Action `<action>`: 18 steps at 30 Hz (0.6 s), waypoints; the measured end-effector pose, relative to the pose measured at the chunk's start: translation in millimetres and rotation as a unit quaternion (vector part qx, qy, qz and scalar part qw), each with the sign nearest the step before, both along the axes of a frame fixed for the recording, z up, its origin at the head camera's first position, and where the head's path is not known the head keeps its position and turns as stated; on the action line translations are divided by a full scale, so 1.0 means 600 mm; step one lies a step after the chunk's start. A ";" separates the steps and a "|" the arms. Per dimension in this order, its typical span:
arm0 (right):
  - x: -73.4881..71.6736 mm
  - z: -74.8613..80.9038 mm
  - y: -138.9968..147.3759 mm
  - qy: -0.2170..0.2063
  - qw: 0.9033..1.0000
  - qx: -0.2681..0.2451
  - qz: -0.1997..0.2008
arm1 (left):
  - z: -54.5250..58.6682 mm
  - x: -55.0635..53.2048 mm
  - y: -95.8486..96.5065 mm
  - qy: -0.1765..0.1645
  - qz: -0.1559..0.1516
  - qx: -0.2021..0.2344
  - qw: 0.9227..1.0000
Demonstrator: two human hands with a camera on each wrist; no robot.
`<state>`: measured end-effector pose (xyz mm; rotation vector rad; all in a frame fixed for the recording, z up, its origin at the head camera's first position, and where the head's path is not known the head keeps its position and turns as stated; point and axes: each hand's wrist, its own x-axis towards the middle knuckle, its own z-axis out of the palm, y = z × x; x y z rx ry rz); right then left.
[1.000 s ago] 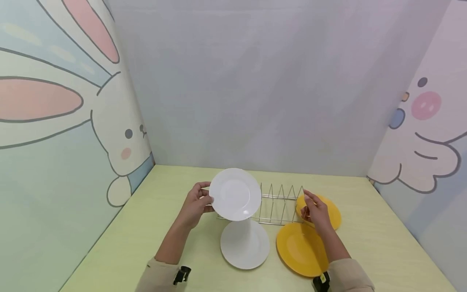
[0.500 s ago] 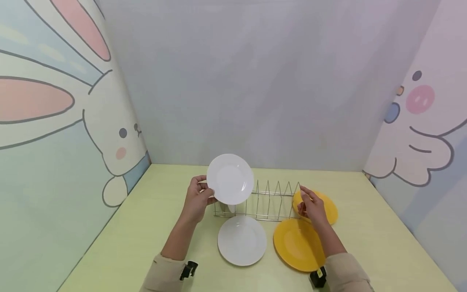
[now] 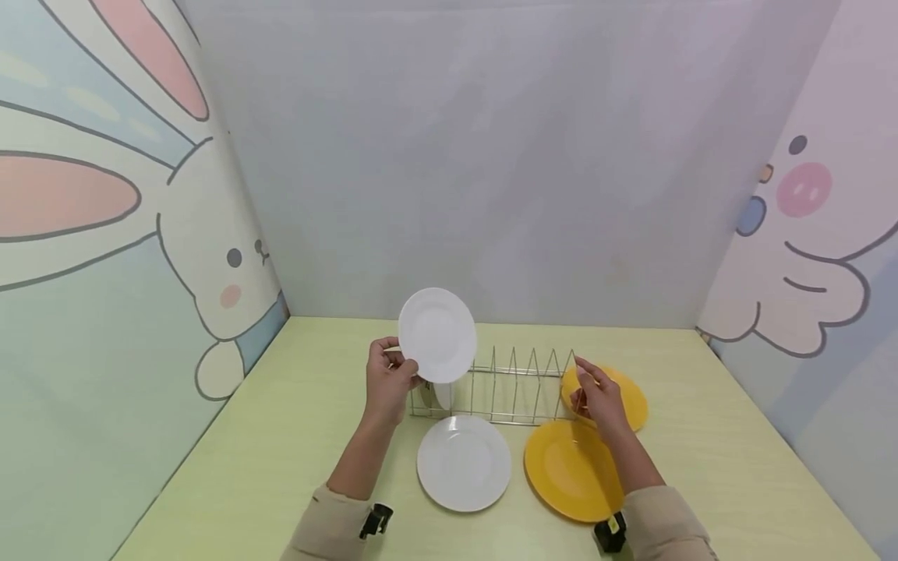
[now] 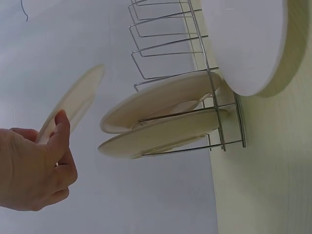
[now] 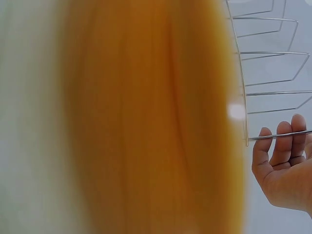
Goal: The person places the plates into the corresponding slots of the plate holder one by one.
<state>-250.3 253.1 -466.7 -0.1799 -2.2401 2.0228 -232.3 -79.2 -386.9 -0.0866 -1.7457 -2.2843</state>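
Observation:
My left hand [image 3: 387, 389] pinches a white plate [image 3: 438, 335] by its left edge, thumb on the face. The plate is tilted up, raised over the left end of a metal wire dish rack [image 3: 515, 387]. In the left wrist view, two more plates stand side by side in the rack's end slots, an upper plate [image 4: 151, 105] and a lower plate [image 4: 161, 134]; the held plate is apart from them. At the rack's right end, my right hand [image 3: 603, 401] grips the end wire, with curled fingers [image 5: 282, 148] showing behind it in the right wrist view.
A white plate [image 3: 463, 463] lies flat in front of the rack. To its right lies a yellow plate [image 3: 570, 471], and another yellow plate [image 3: 633, 399] is partly hidden behind my right hand. Patterned panels and a grey backdrop [image 3: 449, 171] enclose the table.
The held white plate has moved left and up, from over the rack's middle to above its left end, and has turned somewhat. My right hand stays on the rack.

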 end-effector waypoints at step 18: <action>0.000 0.002 0.000 0.003 1.000 0.004 0.002 | -0.034 0.000 0.048 0.029 0.057 -0.025 0.998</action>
